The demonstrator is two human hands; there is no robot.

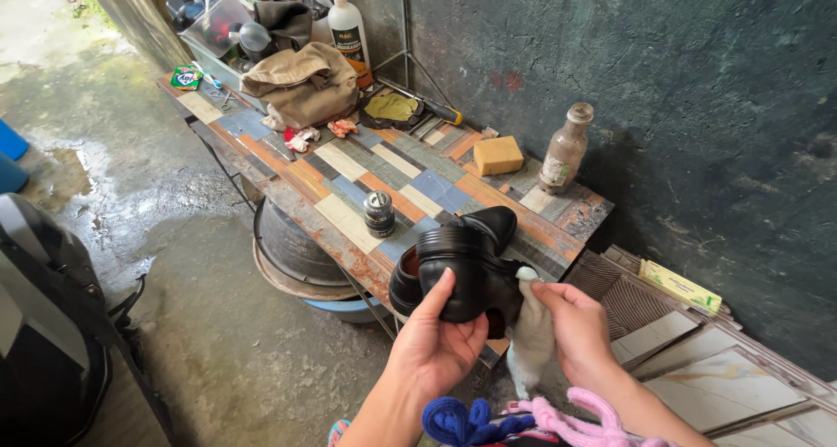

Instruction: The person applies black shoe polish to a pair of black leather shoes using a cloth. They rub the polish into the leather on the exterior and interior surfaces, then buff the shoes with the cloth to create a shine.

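Wall [610,54]: dark, stained, fills the upper right of the frame behind the worktop.
Worktop [349,211]: long bench with a patchwork surface, runs from upper left towards centre, crowded at its far end.
Cloth bag [301,85]: tan, crumpled, upper centre-left on the worktop.
Black shoe [462,272]: at centre frame, held above the near end of the worktop; a second shoe appears to sit just behind it, touching.
Left hand [436,342]: cups the shoe from below, fingers closed round it, thumb up on the side.
Right hand [571,325]: fingers pinched on a white cloth [532,334], which is pressed to the shoe's right side.
Glass bottle [565,150]: dusty, upright, right of centre by the wall.
Yellow sponge [498,155]: just left of the bottle.
Small tin [379,213]: round, stands near the shoe.
Step in hand: judged to be wiping or polishing the shoe.
Next move calls for: a steady left grip while the cloth works across the leather.
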